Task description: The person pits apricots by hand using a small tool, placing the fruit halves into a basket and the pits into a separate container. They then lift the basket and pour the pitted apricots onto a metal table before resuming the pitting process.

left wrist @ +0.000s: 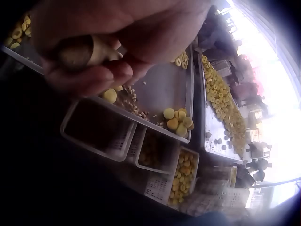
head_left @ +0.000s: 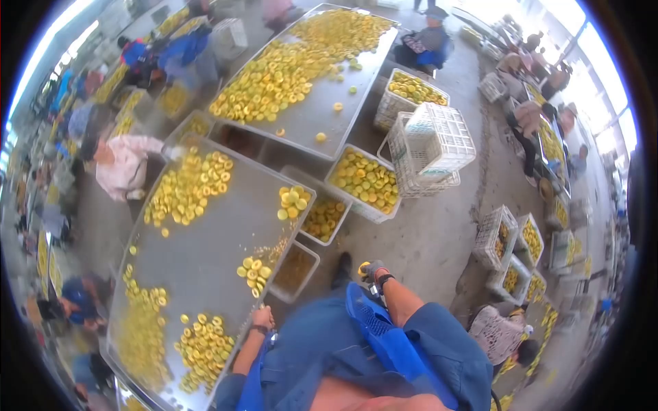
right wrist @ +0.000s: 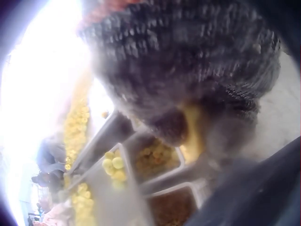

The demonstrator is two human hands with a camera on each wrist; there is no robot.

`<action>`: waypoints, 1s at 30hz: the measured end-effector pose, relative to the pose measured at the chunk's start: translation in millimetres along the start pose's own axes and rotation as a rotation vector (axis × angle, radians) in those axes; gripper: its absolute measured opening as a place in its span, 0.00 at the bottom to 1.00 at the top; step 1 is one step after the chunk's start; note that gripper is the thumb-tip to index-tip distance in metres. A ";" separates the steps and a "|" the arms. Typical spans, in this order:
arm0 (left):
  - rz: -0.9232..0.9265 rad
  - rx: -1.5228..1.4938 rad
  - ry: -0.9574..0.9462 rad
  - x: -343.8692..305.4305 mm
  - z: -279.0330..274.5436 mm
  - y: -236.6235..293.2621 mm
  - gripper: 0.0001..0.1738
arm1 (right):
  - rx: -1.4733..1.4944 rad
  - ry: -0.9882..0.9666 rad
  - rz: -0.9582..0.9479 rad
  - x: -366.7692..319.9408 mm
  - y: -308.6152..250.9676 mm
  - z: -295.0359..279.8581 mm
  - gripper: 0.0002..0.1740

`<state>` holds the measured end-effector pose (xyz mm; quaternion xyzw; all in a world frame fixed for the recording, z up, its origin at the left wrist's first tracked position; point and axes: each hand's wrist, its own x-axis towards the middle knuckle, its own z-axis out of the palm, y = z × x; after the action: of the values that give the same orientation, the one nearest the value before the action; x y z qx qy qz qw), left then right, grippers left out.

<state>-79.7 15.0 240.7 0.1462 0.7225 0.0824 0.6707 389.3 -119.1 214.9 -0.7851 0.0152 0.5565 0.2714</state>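
Observation:
My bare left hand (head_left: 262,317) is at the near edge of the metal table (head_left: 205,240). In the left wrist view its fingers curl round a short tan thing (left wrist: 77,52) with a rounded end, like a small wooden handle; the rest is hidden in the palm. My right hand (head_left: 372,272), in a dark grey knit glove, is held over the floor to the right of the table. It grips a yellow peach piece (right wrist: 193,134), partly covered by the gloved fingers. Nearest my left hand on the table lies a small pile of peach halves (head_left: 254,272).
Beside the table stand a bin of brown bits (head_left: 295,272), a bin of fruit (head_left: 323,219) and a fuller crate (head_left: 364,179). Stacked white crates (head_left: 428,151) rise behind them. A second table (head_left: 329,109) bears more fruit. A person in pink (head_left: 123,161) works across the table.

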 end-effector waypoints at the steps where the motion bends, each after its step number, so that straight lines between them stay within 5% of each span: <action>1: -0.014 0.024 0.023 -5.6 2.5 9.3 0.12 | -0.013 -0.003 -0.011 -9.0 -11.8 5.7 0.13; 8: 0.102 0.223 0.018 -19.5 36.8 73.5 0.08 | 0.311 -0.038 -0.140 -28.3 -43.0 11.4 0.11; 13: 0.337 0.445 -0.057 -1.3 59.4 98.0 0.02 | 0.043 0.143 -0.128 -32.5 -26.6 -9.7 0.16; 15: 0.374 0.583 -0.125 5.4 62.5 104.8 0.01 | -0.019 0.212 -0.055 -37.3 9.4 -17.4 0.18; 17: 0.409 0.676 -0.129 -4.8 66.0 101.4 0.02 | -0.051 0.234 0.046 27.7 52.7 -13.5 0.20; 24: 0.657 1.249 -0.074 -29.0 72.0 101.7 0.15 | 0.407 0.214 0.212 -15.5 121.6 -18.9 0.19; 27: 0.689 1.343 -0.141 -34.5 80.0 95.4 0.13 | 0.099 0.326 0.164 -18.8 160.5 -10.3 0.20; 28: 0.701 1.367 -0.168 -28.5 76.9 93.1 0.11 | 0.210 0.336 0.199 -40.2 162.3 -9.1 0.22; 30: 1.000 1.754 -0.319 26.9 53.8 92.0 0.10 | 0.343 0.370 0.257 -80.0 164.4 -7.7 0.24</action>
<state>-18.5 106.4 239.5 0.8797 0.2869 -0.2256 0.3048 312.0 -284.9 220.0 -0.8077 0.2578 0.4228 0.3199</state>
